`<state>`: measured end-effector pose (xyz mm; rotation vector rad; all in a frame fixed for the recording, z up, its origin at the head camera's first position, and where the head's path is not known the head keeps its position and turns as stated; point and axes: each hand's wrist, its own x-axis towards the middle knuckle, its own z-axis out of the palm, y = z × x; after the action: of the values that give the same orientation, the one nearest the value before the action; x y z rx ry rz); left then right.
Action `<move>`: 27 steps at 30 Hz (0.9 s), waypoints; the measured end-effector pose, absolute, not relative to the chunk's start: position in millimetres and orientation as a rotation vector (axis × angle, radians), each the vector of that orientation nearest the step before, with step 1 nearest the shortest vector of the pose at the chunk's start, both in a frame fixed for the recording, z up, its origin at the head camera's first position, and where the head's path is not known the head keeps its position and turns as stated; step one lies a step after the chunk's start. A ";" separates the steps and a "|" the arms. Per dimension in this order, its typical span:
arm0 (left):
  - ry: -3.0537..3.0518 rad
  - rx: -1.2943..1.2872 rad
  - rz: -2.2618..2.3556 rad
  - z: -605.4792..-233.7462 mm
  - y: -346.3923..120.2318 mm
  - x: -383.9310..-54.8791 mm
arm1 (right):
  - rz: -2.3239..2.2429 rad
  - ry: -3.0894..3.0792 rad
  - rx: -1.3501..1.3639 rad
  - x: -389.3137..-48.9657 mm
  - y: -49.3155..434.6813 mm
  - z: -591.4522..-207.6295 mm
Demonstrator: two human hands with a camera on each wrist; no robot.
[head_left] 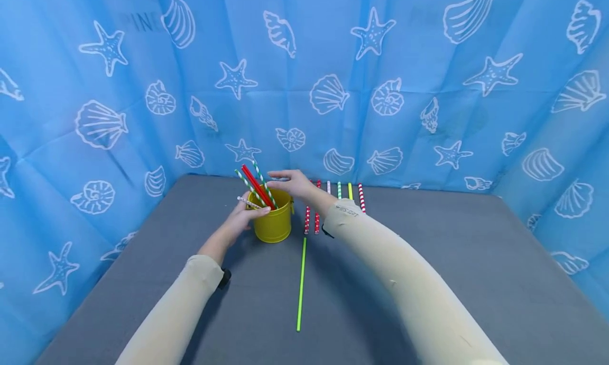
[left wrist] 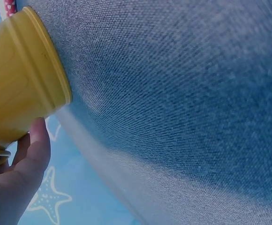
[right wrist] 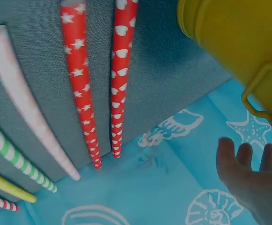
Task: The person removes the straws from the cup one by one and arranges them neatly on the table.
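Observation:
A yellow bucket (head_left: 273, 228) stands on the table with several straws in it. Among them are red straws (head_left: 257, 184), green-and-white striped straws (head_left: 250, 186) and a pale dotted straw (head_left: 248, 202) leaning left. My left hand (head_left: 238, 219) holds the bucket's left side, thumb along the front rim; in the left wrist view, the hand's fingers (left wrist: 38, 140) lie against the bucket wall (left wrist: 23, 89). Over the right rim reaches my right hand (head_left: 296, 185), fingers extended, fingertips close beside a green-striped straw. Nothing shows in its grasp in the right wrist view, where its fingers (right wrist: 226, 157) are below the bucket handle (right wrist: 255, 98).
To the bucket's right, straws lie in a row: red with hearts (right wrist: 120, 70), red with stars (right wrist: 78, 79), pale pink (right wrist: 30, 103), green-striped (right wrist: 14, 154), yellow (right wrist: 7, 185) and red-striped (head_left: 361, 197). A lime green straw (head_left: 302, 285) lies nearer on the grey table (head_left: 257, 312). Blue curtains (head_left: 295, 116) surround it.

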<state>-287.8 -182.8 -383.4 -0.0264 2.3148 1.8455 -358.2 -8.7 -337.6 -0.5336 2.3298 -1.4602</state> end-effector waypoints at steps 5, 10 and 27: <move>2.298 -0.035 1.849 -382.7 -180.3 -288.0 | -1.420 2.320 -0.520 -363.2 -14.8 -339.8; 2.300 -0.047 1.845 -380.6 -180.5 -286.7 | -1.419 2.333 -0.489 -367.8 -20.1 -342.8; 2.322 -0.077 1.832 -381.6 -181.9 -289.2 | -1.428 2.386 -0.467 -370.2 -31.7 -345.6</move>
<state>-289.2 -181.9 -381.6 -0.0768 2.3215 1.8318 -370.2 -31.7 -345.6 -0.4669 2.3859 -1.4282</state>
